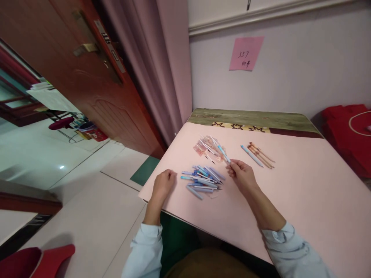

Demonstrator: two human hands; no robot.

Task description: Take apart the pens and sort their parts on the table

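Observation:
My right hand [242,173] pinches the end of a light blue pen [223,153] that points up and left over a pile of pink and white pens [209,148]. My left hand [163,182] rests curled on the pink table cover [290,193] near its left edge, with nothing visible in it. Between my hands lies a heap of several blue pens [203,180]. A small row of brown pens and one blue pen [257,155] lies to the right of my right hand.
The table stands against a wall that bears a pink sticky note [245,53]. A brown door [72,69] and a curtain [156,69] are at the left. Red fabric [349,131] lies at the right, and a red object [34,262] sits on the floor at lower left.

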